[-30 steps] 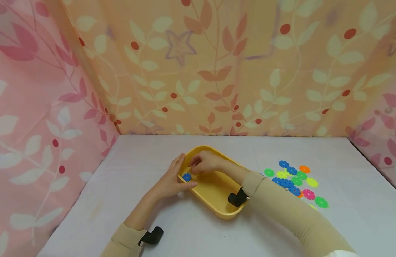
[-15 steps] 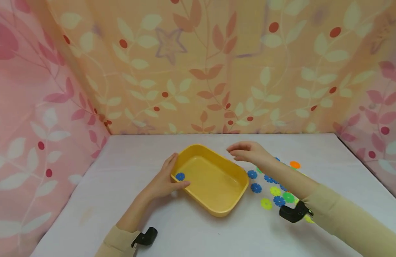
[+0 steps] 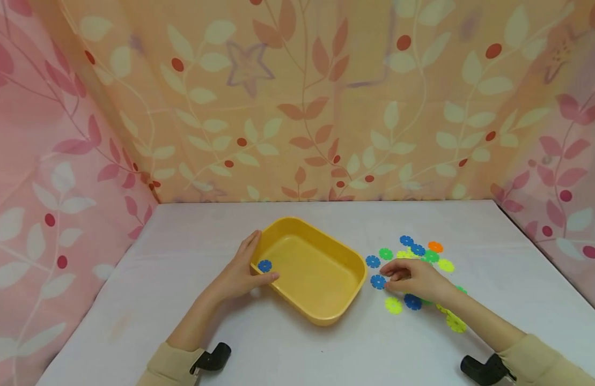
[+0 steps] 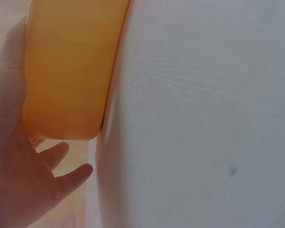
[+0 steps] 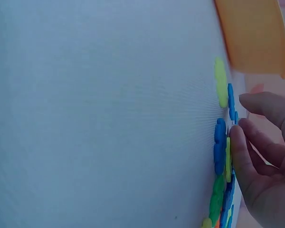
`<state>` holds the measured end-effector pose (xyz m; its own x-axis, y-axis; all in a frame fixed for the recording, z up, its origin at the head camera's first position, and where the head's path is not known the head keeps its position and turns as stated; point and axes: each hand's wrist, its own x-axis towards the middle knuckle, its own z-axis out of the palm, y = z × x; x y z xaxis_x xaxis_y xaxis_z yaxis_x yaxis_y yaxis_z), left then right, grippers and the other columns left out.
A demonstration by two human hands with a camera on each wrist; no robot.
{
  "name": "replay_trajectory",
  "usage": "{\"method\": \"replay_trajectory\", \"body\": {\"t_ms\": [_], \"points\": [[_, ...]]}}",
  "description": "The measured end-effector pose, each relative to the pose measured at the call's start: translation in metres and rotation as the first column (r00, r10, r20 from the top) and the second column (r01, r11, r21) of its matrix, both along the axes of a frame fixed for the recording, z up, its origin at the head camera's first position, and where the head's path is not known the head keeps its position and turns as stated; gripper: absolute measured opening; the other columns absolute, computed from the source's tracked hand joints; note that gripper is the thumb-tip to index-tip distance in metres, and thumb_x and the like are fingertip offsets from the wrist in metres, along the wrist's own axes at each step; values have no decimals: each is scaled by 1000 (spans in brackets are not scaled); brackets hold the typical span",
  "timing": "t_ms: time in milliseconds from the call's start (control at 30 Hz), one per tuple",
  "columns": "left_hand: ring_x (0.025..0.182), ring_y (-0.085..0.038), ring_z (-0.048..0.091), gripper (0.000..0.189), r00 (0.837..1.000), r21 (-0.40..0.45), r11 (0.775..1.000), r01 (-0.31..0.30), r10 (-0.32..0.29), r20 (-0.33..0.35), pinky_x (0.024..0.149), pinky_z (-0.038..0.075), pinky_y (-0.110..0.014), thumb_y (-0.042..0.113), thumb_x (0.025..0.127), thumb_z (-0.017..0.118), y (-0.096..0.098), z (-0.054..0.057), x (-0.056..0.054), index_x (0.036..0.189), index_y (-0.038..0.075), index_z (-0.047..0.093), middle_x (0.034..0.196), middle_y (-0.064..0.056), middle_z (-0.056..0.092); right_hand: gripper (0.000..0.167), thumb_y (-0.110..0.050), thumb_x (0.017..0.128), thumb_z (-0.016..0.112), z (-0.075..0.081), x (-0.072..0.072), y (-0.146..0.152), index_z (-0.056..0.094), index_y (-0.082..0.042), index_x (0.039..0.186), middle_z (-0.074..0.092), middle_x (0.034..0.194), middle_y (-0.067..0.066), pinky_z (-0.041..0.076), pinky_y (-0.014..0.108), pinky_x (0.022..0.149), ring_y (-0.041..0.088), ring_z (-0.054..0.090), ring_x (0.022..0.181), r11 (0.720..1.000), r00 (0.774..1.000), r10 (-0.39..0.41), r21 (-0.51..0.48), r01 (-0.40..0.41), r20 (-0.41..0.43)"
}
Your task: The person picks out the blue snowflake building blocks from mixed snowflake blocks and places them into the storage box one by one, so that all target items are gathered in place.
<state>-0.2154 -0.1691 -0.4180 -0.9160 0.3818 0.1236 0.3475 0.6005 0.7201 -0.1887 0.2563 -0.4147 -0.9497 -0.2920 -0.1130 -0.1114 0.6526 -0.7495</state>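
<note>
My left hand [image 3: 240,272] holds the left end of a yellow plastic tray [image 3: 326,317], thumb over the rim and the other fingers along the outside. Inside, one blue snowflake disc [image 3: 265,266] lies near that thumb. In the left wrist view some fingers [image 4: 76,176] spread past the tray's corner. My right hand [image 3: 418,279] is low over a scatter of flat notched discs, its fingertips beside a blue disc [image 3: 377,282]. A gap shows between thumb and fingers in the right wrist view, with nothing held. The hand covers part of the scatter.
Around the right hand lie more discs, including a yellow disc [image 3: 394,305], an orange disc [image 3: 435,247] and a green disc [image 3: 386,254]. The white table [image 3: 258,348] meets patterned cloth [image 3: 297,96] at the back and sides. Black wrist cameras [image 3: 485,370] sit at both cuffs.
My right hand has left the tray, swung right past its far rim, and come down among the discs. My left hand keeps its hold on the tray. The head view has shifted slightly.
</note>
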Motion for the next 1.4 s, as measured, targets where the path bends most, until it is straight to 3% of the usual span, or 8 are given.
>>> {"method": "replay_trajectory", "body": {"t_ms": [267,1000,1400], "points": [[147,-32,11,113,1000,0,1000,-6,6,5,113,18,-57,51,79,77,1,1,0,157,10,8,163,-9,4,31,-27,78,83,-5,0,-6,69,-13,102,58,82,-2,48,20,64,17,53,79,996,995,-19,87,27,-96],[147,-31,10,113,1000,1,1000,-6,6,11,113,17,-57,50,79,78,1,1,1,157,9,7,163,-9,4,20,-22,79,81,-4,4,-8,71,-12,93,60,76,-4,48,19,61,16,55,74,995,993,-38,83,48,-112],[147,-31,11,113,1000,-7,1000,-11,11,6,114,18,-56,50,79,77,1,0,-1,157,9,7,162,-10,4,28,-29,80,81,-6,3,-1,72,-10,98,65,81,-2,52,20,66,17,59,76,996,994,-87,22,88,-65]]}}
